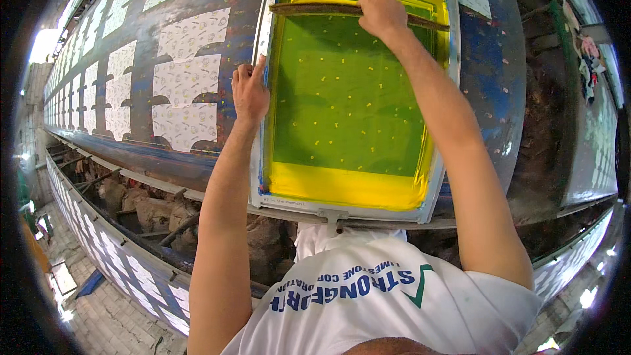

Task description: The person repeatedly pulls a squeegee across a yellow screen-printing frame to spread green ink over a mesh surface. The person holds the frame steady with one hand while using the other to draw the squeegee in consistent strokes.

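A silk-screen printing frame (455, 39) with pale metal rails lies in front of me, its mesh (348, 112) green with small yellow specks. Yellow ink (328, 184) borders the mesh, widest at the near end and streaked at the far end. My right hand (384, 16) is closed over a long brown squeegee (309, 8) that spans the mesh near its far end. At the frame's left rail, my left hand (251, 95) has its fingers curled against the edge, with one finger extended along the rail. The squeegee's lower edge is partly hidden.
The frame rests on a long dark, ink-stained printing table (230, 0). Rows of white printed fabric pieces (187, 79) lie on it to the left. A metal bracket (333, 215) sits at the frame's near edge. Another table (595, 151) stands at right, beside hanging cloths (588, 59).
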### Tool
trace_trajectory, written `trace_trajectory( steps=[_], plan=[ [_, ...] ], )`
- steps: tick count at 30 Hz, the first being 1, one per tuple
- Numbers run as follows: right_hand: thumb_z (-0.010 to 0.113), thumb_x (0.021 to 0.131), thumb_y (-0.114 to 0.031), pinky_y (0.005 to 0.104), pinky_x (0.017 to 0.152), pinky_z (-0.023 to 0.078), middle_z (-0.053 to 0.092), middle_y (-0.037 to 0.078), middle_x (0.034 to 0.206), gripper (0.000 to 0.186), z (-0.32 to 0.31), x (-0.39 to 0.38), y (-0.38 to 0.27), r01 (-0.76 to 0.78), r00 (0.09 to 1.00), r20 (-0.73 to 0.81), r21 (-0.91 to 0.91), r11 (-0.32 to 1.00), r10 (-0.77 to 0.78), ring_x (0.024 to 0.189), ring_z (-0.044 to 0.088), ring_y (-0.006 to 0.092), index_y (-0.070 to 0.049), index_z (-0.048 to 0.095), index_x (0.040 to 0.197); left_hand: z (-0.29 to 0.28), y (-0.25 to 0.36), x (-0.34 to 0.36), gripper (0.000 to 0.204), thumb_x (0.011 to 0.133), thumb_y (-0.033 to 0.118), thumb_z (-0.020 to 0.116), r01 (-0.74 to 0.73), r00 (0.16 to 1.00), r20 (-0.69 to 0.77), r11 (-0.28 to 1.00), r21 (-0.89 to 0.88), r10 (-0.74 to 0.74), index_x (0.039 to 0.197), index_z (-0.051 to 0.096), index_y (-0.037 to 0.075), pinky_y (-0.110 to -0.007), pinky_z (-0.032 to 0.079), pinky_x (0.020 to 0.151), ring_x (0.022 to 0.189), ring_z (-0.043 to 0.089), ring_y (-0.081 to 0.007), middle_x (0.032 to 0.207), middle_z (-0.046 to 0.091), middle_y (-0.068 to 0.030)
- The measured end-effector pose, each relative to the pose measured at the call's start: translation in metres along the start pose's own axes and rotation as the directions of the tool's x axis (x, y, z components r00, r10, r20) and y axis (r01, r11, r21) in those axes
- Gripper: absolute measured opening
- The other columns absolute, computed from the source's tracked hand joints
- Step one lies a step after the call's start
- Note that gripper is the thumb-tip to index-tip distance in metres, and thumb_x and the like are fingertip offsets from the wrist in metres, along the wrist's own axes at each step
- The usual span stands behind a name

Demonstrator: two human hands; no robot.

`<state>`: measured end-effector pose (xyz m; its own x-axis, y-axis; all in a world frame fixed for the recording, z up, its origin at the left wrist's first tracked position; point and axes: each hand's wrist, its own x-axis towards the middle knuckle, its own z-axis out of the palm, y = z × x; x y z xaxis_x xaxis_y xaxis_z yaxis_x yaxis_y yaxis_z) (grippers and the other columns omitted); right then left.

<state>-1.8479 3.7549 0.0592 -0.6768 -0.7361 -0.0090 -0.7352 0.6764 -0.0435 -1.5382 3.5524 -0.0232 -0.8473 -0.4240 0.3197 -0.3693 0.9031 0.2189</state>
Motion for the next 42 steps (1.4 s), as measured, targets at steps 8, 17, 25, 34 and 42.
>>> trace_trajectory(
  steps=[8,17,25,34,42],
  plan=[
    [0.075,0.084,-0.023,0.0519,0.087,0.063,0.078,0.016,0.101,0.040,-0.012,0.067,0.055,-0.047,0.984,-0.172,-0.050,0.998,0.038,0.096,0.076,0.0355,-0.020,0.078,0.124,0.003,-0.001,0.002,0.068,0.083,-0.010,0.060,0.005,1.000,-0.017,1.000,0.001,-0.005,0.146,0.061,0.015,-0.047,0.047,0.099,0.107,0.057,-0.0357,0.112,0.058,-0.0135],
    [0.078,0.084,-0.025,0.0521,0.085,0.064,0.079,0.017,0.101,0.030,0.004,0.060,0.055,-0.113,0.993,-0.033,-0.057,0.992,0.111,0.094,0.077,0.0361,-0.014,0.080,0.112,0.002,-0.006,0.004,0.059,0.090,-0.006,0.060,-0.024,1.000,-0.011,1.000,-0.011,0.023,0.145,0.062,0.017,-0.047,0.046,0.097,0.106,0.055,-0.0346,0.109,0.056,-0.0119],
    [0.081,0.083,-0.023,0.0484,0.077,0.064,0.078,0.018,0.089,0.020,0.000,-0.094,-0.026,-0.342,0.939,0.058,0.083,0.936,0.338,0.085,0.078,0.0342,-0.006,0.080,0.092,0.002,-0.010,0.002,0.065,0.087,-0.008,0.058,-0.041,0.999,0.010,0.995,-0.089,0.042,0.148,0.060,0.016,-0.051,0.044,0.100,0.110,0.052,-0.0376,0.116,0.056,-0.0160],
    [0.083,0.077,-0.019,0.0481,0.081,0.062,0.074,0.014,0.093,0.023,0.006,-0.283,-0.116,-0.332,0.942,0.097,0.131,0.934,0.321,0.093,0.074,0.0342,-0.008,0.079,0.097,0.003,-0.014,0.006,0.062,0.086,0.001,0.062,-0.030,0.998,0.051,0.996,-0.079,0.034,0.146,0.061,0.017,-0.050,0.044,0.102,0.115,0.051,-0.0376,0.118,0.054,-0.0168],
    [0.075,0.079,-0.010,0.0451,0.087,0.060,0.071,0.008,0.106,0.037,0.015,-0.394,-0.171,-0.185,0.982,0.068,0.190,0.964,0.175,0.109,0.068,0.0295,-0.012,0.076,0.115,0.005,-0.018,0.002,0.049,0.096,0.012,0.061,-0.037,0.998,0.038,0.989,-0.144,0.043,0.145,0.062,0.016,-0.054,0.045,0.099,0.113,0.052,-0.0388,0.119,0.054,-0.0178]
  ],
)
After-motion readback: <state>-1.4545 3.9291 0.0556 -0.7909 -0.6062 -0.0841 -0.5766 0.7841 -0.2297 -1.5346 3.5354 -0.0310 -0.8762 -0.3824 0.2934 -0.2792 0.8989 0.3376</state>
